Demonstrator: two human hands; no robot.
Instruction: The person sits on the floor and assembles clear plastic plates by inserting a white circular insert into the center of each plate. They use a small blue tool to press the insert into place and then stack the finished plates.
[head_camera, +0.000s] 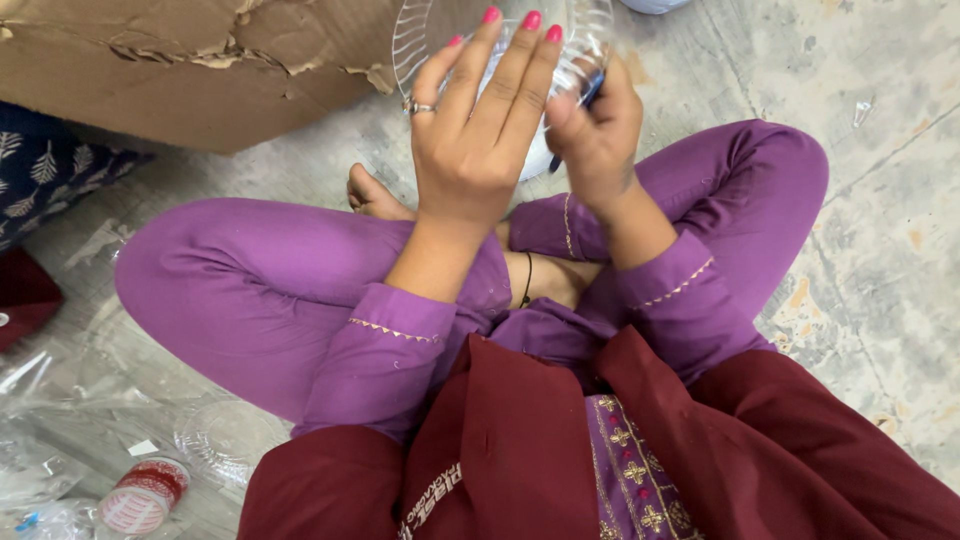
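Note:
I sit cross-legged on the floor in purple trousers. My left hand (475, 125), with pink nails and a ring, lies flat against a clear ribbed plastic plate (420, 40) held up in front of me. My right hand (595, 130) is closed around a dark blue pen-like tool (590, 92) at the plate's right edge; most of the tool is hidden by my fingers.
A torn brown cardboard box (190, 70) lies at the upper left. At the lower left are another clear plate (225, 440), crumpled clear plastic wrap (50, 400) and a red-and-white tape roll (145, 495). A patterned blue cloth (40, 170) lies at far left. Stained concrete floor (880, 230) extends right.

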